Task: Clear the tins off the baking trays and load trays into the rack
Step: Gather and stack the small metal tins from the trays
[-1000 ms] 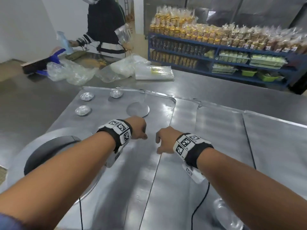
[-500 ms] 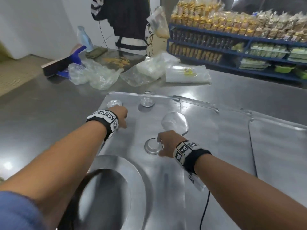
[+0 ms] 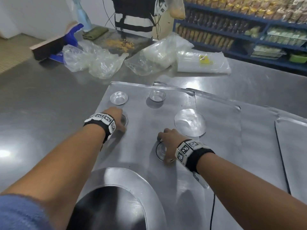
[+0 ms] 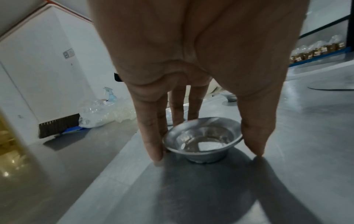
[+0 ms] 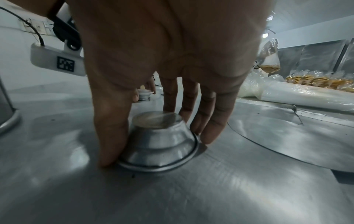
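A flat metal baking tray (image 3: 146, 133) lies on the steel table and carries small aluminium tins. My left hand (image 3: 121, 120) reaches down over an upright tin (image 4: 203, 141); thumb and fingers (image 4: 153, 144) bracket its rim, with the tips down on the tray. My right hand (image 3: 164, 146) grips an upside-down tin (image 5: 159, 145), thumb on one side and fingers on the other. Two more upright tins (image 3: 119, 97) (image 3: 157, 95) stand near the tray's far edge. The rack is not in view.
A round flat metal disc (image 3: 190, 124) lies on the tray to the right of my right hand. A large round pan (image 3: 116, 196) sits at the near edge. More trays (image 3: 221, 130) (image 3: 292, 155) lie to the right. Plastic bags (image 3: 93, 62) and a person (image 3: 132, 14) are at the far side.
Both hands have moved from the tray seam to separate tins. The left reached forward and left onto its tin; the right settled around the upside-down tin.
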Motion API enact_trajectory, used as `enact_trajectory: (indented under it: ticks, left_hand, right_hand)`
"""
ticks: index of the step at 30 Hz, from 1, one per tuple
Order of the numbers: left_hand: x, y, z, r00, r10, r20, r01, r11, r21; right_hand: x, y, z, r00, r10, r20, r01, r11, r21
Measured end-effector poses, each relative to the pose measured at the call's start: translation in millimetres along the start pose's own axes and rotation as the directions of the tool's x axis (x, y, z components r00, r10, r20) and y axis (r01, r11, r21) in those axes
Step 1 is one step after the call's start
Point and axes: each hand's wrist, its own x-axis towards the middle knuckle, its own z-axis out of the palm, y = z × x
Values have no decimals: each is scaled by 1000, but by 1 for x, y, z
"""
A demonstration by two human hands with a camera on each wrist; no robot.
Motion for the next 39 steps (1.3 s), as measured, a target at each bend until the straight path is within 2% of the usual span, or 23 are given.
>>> enact_trajectory:
  ticks: [7, 12, 21, 28, 33, 39]
  left_hand:
    - [-8, 19, -15, 999, 34, 6, -34, 999, 4]
    - [-27, 54, -38, 997, 83, -11, -82, 996, 38]
    - [-107, 136, -62, 981, 179, -72, -168, 977, 133]
    - [-185, 221, -42, 958, 287, -5, -282, 945, 164]
    - [-239, 297, -7, 908, 412, 69, -418, 886, 200]
    - [-306, 388, 41, 813, 571, 118, -583, 794, 174]
  right_hand:
    - [-1, 3, -10, 1000, -1, -6, 1, 1000, 21]
    - [-31, 21, -16, 998, 3, -61, 1, 997, 74]
    - [-108, 57, 3, 987, 56, -152, -45, 997, 69]
    - [-200, 102, 19, 988, 94, -120, -88, 995, 52]
    - [-278, 142, 40, 981, 174, -84, -168, 983, 71]
    - [-370, 196, 77, 960, 272, -59, -267, 961, 76]
